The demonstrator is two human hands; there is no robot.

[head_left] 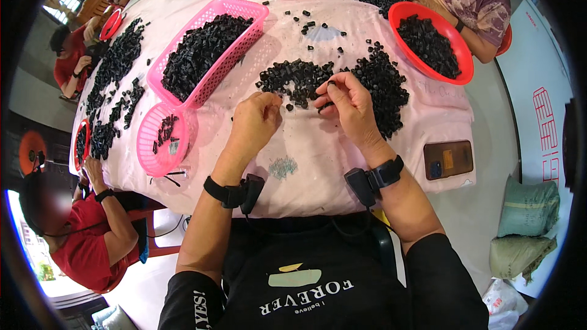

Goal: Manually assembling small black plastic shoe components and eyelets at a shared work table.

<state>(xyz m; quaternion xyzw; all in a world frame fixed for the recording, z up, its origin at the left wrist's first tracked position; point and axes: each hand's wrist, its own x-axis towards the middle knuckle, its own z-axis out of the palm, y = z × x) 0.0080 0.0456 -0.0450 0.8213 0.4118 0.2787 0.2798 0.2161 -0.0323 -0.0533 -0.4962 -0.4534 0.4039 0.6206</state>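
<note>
Small black pieces: handling at the near heap

Step in hand (judged): picking through small pieces by hand. Right hand [353, 109] raised over the near side of the heaps, its thumb and forefinger apparently pinching one black piece [331, 84]. Left hand [252, 121] beside the lower left edge of the middle heap [299, 78], fingertips drawn together; cannot tell whether they grip anything. More pieces lie in the right heap [384, 88], partly behind the right hand.

Next move (judged): calls for a light fingertip grip and a clear view of the held piece.

Surroundings: pink cloth over the table [333, 162]. Filled pink basket [229, 55] ahead and left; round pink basket [190, 129] nearer, few pieces inside. Filled red tray [465, 64] at right; phone [449, 160] near the edge.

In the way: stray pieces between the hands; cables [246, 216] hanging from the wrist units [362, 186] could snag.
</note>
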